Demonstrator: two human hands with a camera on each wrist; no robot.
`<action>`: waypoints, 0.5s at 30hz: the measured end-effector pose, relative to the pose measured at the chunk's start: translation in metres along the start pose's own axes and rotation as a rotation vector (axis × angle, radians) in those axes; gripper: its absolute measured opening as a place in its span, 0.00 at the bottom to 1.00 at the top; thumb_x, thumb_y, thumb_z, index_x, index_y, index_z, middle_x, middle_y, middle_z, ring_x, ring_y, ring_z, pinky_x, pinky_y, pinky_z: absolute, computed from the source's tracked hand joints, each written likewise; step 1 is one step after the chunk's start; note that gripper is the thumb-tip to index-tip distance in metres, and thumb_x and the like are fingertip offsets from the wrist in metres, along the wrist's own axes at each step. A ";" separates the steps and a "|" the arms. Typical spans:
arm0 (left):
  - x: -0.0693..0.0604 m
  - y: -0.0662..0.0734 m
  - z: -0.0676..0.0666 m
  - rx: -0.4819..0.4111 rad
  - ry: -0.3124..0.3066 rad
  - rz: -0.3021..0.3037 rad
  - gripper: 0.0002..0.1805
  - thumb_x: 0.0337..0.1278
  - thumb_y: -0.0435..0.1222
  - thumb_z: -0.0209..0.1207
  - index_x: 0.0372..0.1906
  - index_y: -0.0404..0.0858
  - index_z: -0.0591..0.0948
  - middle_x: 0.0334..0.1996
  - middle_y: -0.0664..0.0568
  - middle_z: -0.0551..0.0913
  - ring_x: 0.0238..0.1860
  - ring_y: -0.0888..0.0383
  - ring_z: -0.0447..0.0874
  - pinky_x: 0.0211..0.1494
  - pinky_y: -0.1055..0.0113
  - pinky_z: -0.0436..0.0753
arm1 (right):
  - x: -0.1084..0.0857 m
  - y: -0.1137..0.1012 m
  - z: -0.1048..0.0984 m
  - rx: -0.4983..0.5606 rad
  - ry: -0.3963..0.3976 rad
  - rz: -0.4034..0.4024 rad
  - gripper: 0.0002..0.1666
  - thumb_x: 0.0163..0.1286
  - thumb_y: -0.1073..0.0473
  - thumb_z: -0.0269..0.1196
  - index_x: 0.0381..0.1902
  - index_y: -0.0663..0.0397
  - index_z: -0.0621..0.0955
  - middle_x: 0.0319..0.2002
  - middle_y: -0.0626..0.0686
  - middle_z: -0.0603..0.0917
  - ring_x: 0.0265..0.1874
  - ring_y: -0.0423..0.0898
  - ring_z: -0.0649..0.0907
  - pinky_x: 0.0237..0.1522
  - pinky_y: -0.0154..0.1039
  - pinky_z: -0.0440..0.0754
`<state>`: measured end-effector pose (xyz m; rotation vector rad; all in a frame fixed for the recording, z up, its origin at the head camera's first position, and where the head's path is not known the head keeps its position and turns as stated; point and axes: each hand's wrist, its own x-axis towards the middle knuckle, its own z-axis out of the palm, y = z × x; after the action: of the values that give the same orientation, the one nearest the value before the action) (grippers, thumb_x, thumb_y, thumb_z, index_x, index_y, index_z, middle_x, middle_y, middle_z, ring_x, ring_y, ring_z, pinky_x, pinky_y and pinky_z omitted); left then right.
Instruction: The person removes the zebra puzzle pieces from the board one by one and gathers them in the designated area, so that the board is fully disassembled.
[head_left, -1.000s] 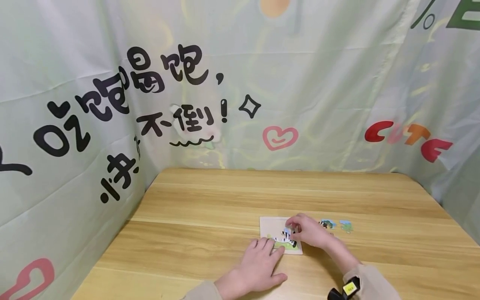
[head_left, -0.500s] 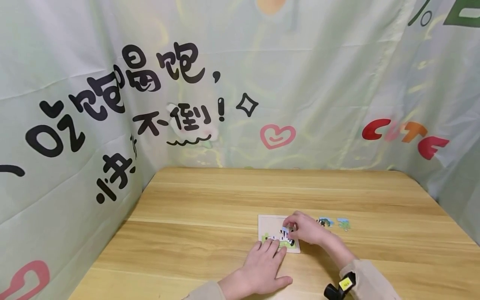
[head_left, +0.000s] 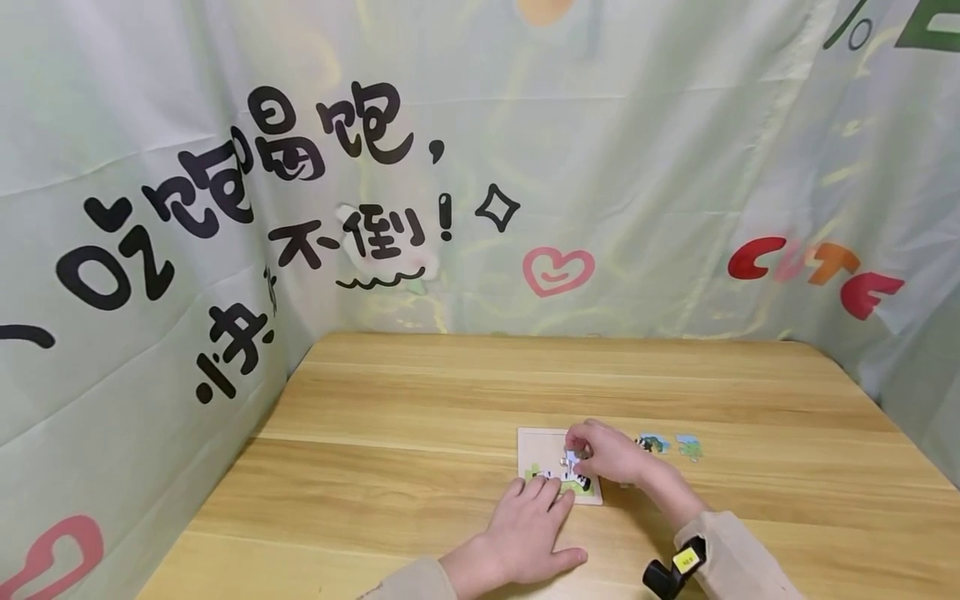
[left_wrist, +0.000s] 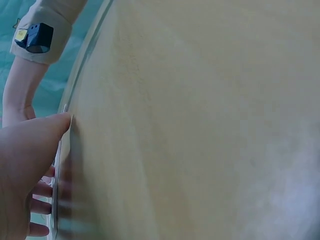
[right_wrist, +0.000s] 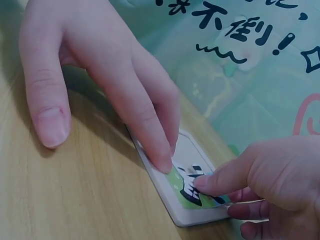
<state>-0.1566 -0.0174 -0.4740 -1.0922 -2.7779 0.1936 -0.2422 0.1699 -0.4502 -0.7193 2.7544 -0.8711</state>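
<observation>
A square jigsaw tray [head_left: 536, 446] lies flat on the table, its lower part filled with green and zebra-striped pieces. My left hand [head_left: 528, 533] rests with outstretched fingers on the tray's near edge; in the right wrist view, a fingertip of the left hand [right_wrist: 100, 65] touches the green part. Over the tray's right side, my right hand [head_left: 613, 456] pinches a small puzzle piece [head_left: 573, 459] with blue and striped print. Seen closer, the thumb of the right hand [right_wrist: 270, 175] bears on the zebra picture [right_wrist: 189, 185]; its fingers partly cover the piece.
Two loose puzzle pieces, a striped and green one [head_left: 654, 443] and a blue and green one [head_left: 688, 447], lie right of the tray on the wooden table [head_left: 420, 417]. A printed curtain [head_left: 637, 183] stands behind the table. A wrist camera [head_left: 675, 568] is strapped to the right sleeve.
The right hand stays over the tray's right side, and the pinched piece has turned slightly in its fingers. The left hand has shifted a little to the right.
</observation>
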 end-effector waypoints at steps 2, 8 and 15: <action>-0.001 0.000 0.000 -0.006 -0.002 -0.001 0.40 0.57 0.68 0.33 0.65 0.48 0.68 0.61 0.53 0.67 0.61 0.57 0.63 0.59 0.60 0.65 | 0.001 0.000 0.000 0.014 -0.005 -0.003 0.12 0.53 0.68 0.68 0.33 0.51 0.77 0.30 0.47 0.73 0.30 0.45 0.71 0.32 0.40 0.70; -0.002 0.000 0.002 -0.011 0.016 0.004 0.39 0.58 0.67 0.33 0.64 0.47 0.68 0.61 0.53 0.67 0.61 0.56 0.62 0.59 0.59 0.65 | 0.001 0.002 0.001 0.089 -0.010 -0.021 0.12 0.54 0.71 0.65 0.32 0.53 0.76 0.26 0.46 0.72 0.27 0.44 0.70 0.29 0.36 0.70; 0.001 -0.001 0.001 -0.004 0.047 0.015 0.38 0.59 0.67 0.34 0.63 0.47 0.70 0.59 0.52 0.69 0.60 0.57 0.64 0.59 0.58 0.66 | 0.000 0.006 0.001 0.101 0.016 -0.095 0.11 0.54 0.72 0.64 0.32 0.54 0.76 0.25 0.45 0.72 0.26 0.41 0.70 0.27 0.34 0.70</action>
<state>-0.1582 -0.0177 -0.4751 -1.1038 -2.7303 0.1624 -0.2442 0.1739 -0.4543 -0.8337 2.6867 -1.0305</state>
